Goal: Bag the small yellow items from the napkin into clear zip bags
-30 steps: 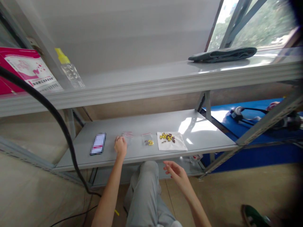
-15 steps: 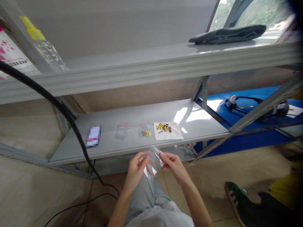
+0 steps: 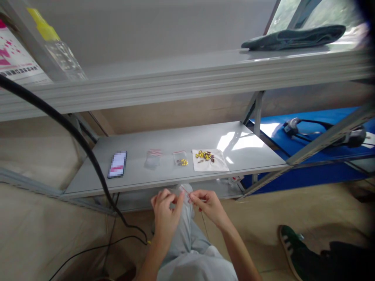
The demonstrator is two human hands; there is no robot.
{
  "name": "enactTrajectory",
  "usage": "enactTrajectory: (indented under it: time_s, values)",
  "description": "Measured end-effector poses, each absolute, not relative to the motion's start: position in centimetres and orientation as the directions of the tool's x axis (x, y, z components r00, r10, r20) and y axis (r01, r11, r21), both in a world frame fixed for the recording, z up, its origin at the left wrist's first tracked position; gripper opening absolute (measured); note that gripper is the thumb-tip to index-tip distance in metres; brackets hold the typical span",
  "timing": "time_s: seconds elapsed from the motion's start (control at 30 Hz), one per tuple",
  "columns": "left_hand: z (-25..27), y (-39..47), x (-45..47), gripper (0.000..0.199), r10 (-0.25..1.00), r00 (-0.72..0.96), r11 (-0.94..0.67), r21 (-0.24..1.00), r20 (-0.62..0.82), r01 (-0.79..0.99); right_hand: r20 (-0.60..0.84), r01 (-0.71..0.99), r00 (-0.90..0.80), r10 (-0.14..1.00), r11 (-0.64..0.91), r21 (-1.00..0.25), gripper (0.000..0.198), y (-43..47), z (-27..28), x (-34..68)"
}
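Observation:
In front of the lower shelf I have a small clear zip-lock bag (image 3: 185, 191) with a red line along its mouth. My right hand (image 3: 210, 203) pinches the bag at one end with thumb and fingers. My left hand (image 3: 166, 208) has its fingertips closed at the bag's other side. Much of the bag is hard to make out against the trousers. Beyond the hands lies a white cloth (image 3: 209, 166) bearing several yellow and dark brown bead-like pieces (image 3: 205, 155). Left of it is a filled zip-lock bag (image 3: 180, 158) with several such pieces, then a stack of flat clear bags (image 3: 153, 159).
A phone (image 3: 117, 164) lies at the left of the lower shelf (image 3: 175, 136). Above, the upper shelf edge carries a spray bottle (image 3: 64, 56) and a folded cloth (image 3: 293, 38). A black cable (image 3: 76, 134) hangs at left. Another person's green shoe (image 3: 288, 244) shows at lower right.
My hands have drawn closer together, and the bag between them has turned so that less of it shows. The camera view has shifted slightly.

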State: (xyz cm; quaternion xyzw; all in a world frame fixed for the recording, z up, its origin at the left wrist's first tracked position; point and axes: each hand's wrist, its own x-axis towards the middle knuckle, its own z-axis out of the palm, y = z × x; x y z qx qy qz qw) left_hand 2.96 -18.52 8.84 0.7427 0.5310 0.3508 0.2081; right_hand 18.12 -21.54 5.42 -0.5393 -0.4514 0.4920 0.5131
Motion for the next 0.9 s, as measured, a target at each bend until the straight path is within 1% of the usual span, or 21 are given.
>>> enactTrajectory:
  time_s: [0.07, 0.1, 0.23, 0.33, 0.4, 0.57, 0.63, 0.77, 0.9]
  values:
    - [8.6, -18.8, 3.4, 0.040, 0.937, 0.285, -0.332, 0.762, 0.201, 0.555, -0.026, 0.028, 0.125, 0.992, -0.030, -0.999, 0.037, -21.6, 5.7, 17.7]
    - [8.4, -18.9, 3.6, 0.039, 0.938, 0.299, -0.310, 0.803, 0.173, 0.508, -0.010, 0.035, 0.113, 0.994, -0.015, -0.999, 0.036, -21.6, 5.9, 17.5]
    - [7.9, -18.9, 4.0, 0.037, 0.957, 0.254, -0.236, 0.887, 0.140, 0.398, -0.011, -0.026, 0.010, 1.000, -0.011, -1.000, 0.032, -21.9, 6.7, 16.9]
    - [7.9, -18.9, 4.1, 0.038, 0.960, 0.267, -0.175, 0.927, 0.087, 0.330, -0.028, -0.068, -0.013, 1.000, -0.029, -0.997, 0.031, -22.0, 7.1, 16.8]
    - [7.9, -18.9, 4.2, 0.038, 0.966, 0.242, -0.166, 0.937, 0.091, 0.308, -0.040, -0.090, -0.005, 0.999, -0.040, -0.995, 0.031, -22.0, 7.2, 16.8]
    - [7.9, -18.9, 4.3, 0.040, 0.968, 0.198, -0.211, 0.924, 0.153, 0.318, -0.068, -0.116, 0.057, 0.996, -0.061, -0.991, 0.030, -22.0, 7.1, 17.0]
    - [8.1, -18.8, 4.3, 0.040, 0.963, 0.213, -0.226, 0.919, 0.162, 0.323, -0.063, -0.101, 0.079, 0.995, -0.054, -0.993, 0.030, -22.0, 7.2, 17.1]
    - [8.3, -18.6, 4.4, 0.037, 0.954, 0.269, -0.226, 0.912, 0.135, 0.343, -0.021, -0.051, 0.109, 0.994, -0.016, -0.999, 0.028, -22.0, 7.4, 17.2]
    - [8.2, -18.6, 4.6, 0.036, 0.955, 0.275, -0.208, 0.916, 0.113, 0.344, -0.005, -0.039, 0.132, 0.991, 0.000, -0.999, 0.027, -21.9, 7.3, 17.2]
